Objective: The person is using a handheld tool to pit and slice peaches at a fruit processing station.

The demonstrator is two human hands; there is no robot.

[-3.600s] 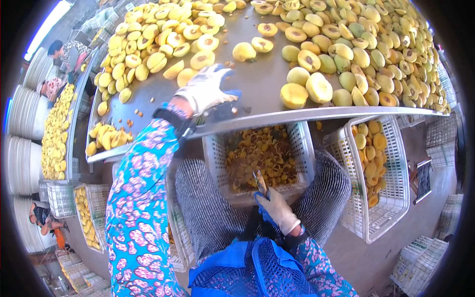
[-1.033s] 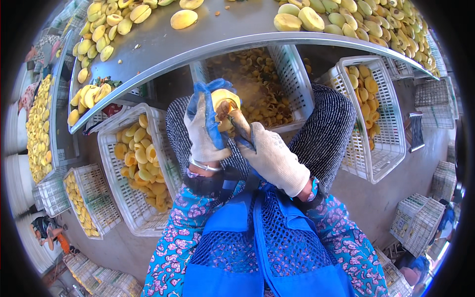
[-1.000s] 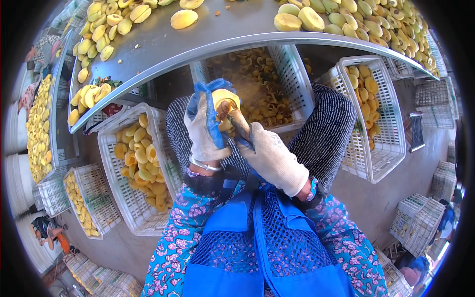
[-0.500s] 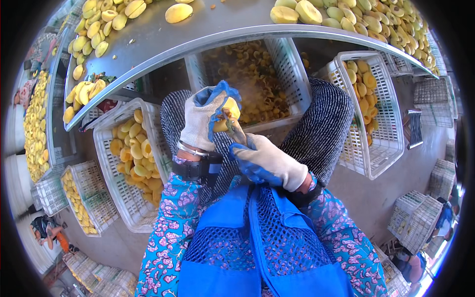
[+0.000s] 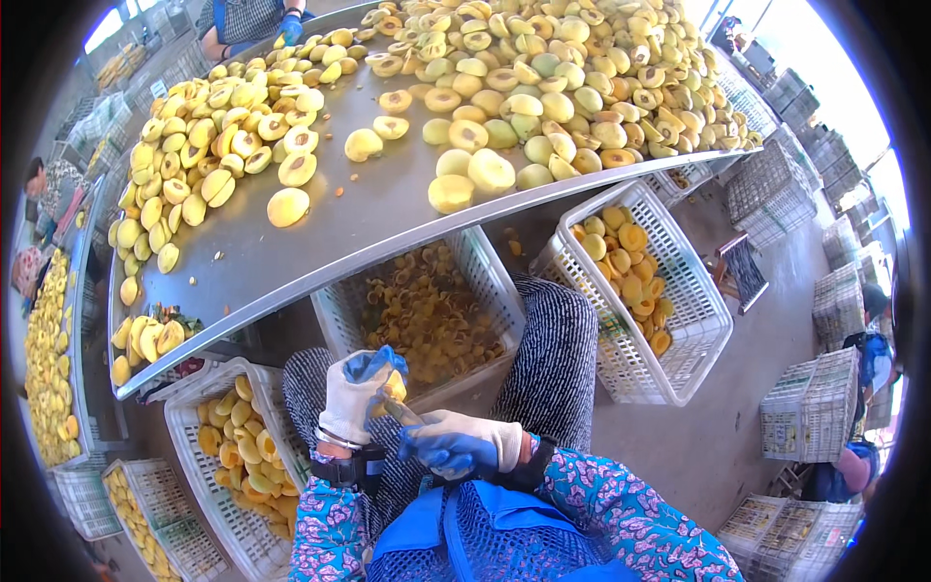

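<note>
My left hand [image 5: 351,393], in a white glove with blue palm coating, grips a piece of yellow stone fruit [image 5: 395,387], which looks like a peach. The fingers curl around it and partly hide it. My right hand [image 5: 464,443], gloved alike, closes on a short, knife-like tool [image 5: 400,411]. Its tip meets the fruit; the exact kind of blade is too small to tell. Both hands are over my lap, in front of a white crate [image 5: 493,291] of yellow-brown fruit scraps between my knees.
A metal table [image 5: 247,262] stands ahead, heaped with halved fruit [image 5: 543,82]. White crates of fruit stand at my left [image 5: 179,412] and right [image 5: 713,330]. Another person's gloved hand [image 5: 290,29] is at the table's far side. Stacked crates [image 5: 810,403] stand at the right.
My view has tilted up, showing more of the table and the other person. Hands and tool appear lower in the picture; both grips stay the same.
</note>
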